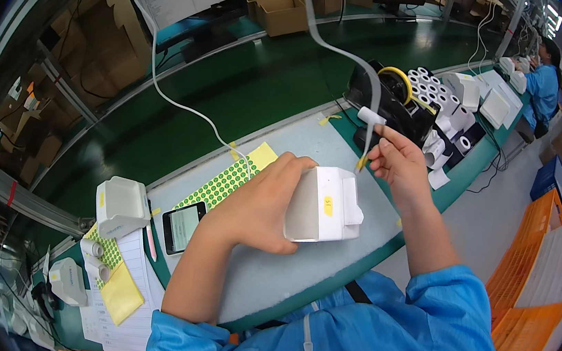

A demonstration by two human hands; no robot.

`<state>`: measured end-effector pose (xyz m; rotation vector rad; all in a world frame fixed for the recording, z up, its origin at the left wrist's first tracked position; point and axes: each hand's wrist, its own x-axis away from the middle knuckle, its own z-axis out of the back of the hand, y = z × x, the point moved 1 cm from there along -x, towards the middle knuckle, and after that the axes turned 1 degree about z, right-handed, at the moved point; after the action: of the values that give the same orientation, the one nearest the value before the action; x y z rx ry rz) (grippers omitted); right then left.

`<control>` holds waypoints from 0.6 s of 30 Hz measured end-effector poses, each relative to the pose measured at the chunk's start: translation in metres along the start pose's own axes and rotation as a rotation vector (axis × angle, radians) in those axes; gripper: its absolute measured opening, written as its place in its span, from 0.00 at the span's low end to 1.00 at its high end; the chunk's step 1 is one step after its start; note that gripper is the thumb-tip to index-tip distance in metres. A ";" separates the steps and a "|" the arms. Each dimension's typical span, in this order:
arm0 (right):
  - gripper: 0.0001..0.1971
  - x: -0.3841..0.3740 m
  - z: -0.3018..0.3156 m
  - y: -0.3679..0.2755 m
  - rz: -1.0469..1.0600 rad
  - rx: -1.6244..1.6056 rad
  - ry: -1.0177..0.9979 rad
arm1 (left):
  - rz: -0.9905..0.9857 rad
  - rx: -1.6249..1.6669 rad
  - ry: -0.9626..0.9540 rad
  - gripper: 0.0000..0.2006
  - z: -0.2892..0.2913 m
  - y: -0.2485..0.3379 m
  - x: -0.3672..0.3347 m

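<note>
My left hand grips a small white box-shaped device and holds it on the grey worktop. A small yellow sticker sits on the device's side. My right hand is raised just right of the device and pinches a short strip of yellow tape between thumb and fingers. Right behind that hand stands a black tape dispenser with a yellow tape roll.
A sheet of green dot stickers and a phone lie left of my left hand. Another white device and paper sheets sit further left. White paper rolls crowd the right end. A co-worker in blue sits far right. Orange crates stand beside me.
</note>
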<state>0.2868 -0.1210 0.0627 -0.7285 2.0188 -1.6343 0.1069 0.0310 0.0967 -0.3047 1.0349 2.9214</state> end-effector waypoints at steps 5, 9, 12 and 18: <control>0.30 0.022 0.003 0.016 0.187 0.222 -0.164 | 0.081 -0.091 -0.117 0.48 -0.010 -0.007 0.002; 0.43 0.037 -0.007 0.001 0.550 0.796 -0.612 | 0.132 -0.225 -0.128 0.48 -0.005 0.012 0.002; 0.42 0.031 -0.009 0.004 0.619 0.701 -0.629 | 0.037 -0.225 -0.030 0.48 -0.016 0.021 -0.008; 0.42 0.038 -0.010 0.006 0.344 0.551 -0.607 | 0.047 -0.128 -0.019 0.50 -0.027 0.020 -0.010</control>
<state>0.2502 -0.1371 0.0587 -0.5403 1.1233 -1.4342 0.1193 -0.0015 0.0907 -0.2585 0.8661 3.0323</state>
